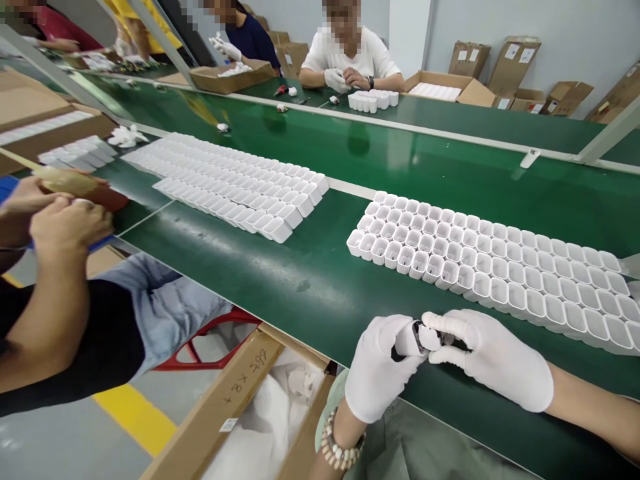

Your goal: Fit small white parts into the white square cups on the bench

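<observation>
Several rows of white, round-cornered cups point(470, 257) stood on your smooth, glossy green surface point(300, 293), some cut off at the right edge; cardboard boxes point(513, 70) stood at upper right. At lower right, your left hand point(376, 370) curled its fingers round a small black-and-white part point(428, 337), while your right hand point(493, 357) pinched its other end. Your matte white gloves point(523, 373) partly hid its shape.

Two gloved hands close together
Left hand point(383, 367), beaded at the wrist, and right hand point(487, 357) curl their fingers inward.
</observation>
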A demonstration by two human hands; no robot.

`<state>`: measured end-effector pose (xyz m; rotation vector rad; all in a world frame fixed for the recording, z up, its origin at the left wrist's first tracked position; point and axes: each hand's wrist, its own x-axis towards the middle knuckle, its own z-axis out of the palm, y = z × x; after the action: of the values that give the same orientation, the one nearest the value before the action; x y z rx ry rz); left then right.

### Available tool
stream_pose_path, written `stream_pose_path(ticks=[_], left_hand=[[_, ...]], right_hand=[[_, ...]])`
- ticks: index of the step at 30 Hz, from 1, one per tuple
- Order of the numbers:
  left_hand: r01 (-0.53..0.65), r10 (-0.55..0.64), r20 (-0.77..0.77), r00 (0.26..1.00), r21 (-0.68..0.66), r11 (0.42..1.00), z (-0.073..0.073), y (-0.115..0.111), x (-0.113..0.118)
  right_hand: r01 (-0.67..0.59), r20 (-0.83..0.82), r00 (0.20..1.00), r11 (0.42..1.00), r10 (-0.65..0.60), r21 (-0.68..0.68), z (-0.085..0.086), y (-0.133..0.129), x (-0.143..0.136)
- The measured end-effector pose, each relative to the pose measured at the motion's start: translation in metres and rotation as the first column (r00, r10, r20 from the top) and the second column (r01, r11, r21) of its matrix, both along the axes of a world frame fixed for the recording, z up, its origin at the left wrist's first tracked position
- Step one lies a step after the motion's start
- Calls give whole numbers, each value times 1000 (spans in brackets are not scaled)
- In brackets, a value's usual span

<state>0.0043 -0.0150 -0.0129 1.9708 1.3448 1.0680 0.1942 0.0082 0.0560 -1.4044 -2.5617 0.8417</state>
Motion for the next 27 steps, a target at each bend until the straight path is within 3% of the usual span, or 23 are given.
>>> stream_pose_path(ticks=[5, 11, 13, 19, 24, 27], left_hand=[[40, -40, 4, 999, -16, 999, -1, 0, -1], [-56, 59, 24, 998, -109, 992, 0, -2, 1], [-90, 94, 31, 995, -120, 989, -1, -3, 2], [-54, 54, 17, 998, 12, 998, -5, -4, 1], [-8, 8, -8, 1000, 45, 999, -8, -3, 0], [-26, 32, -39, 999, 144, 989, -12, -6, 1]], right_hand=[[-72, -15, 997, 997, 72, -1, -8, 4, -2], [42, -278, 961, 986, 4, 159, -28, -6, -1], [41, -282, 959, 986, 7, 164, -29, -10, -5], [87, -210, 975, 993, -70, 77, -22, -12, -17], [111, -347, 935, 990, -75, 84, -21, -13, -16], [204, -392, 896, 977, -210, -57, -21, -14, -17]])
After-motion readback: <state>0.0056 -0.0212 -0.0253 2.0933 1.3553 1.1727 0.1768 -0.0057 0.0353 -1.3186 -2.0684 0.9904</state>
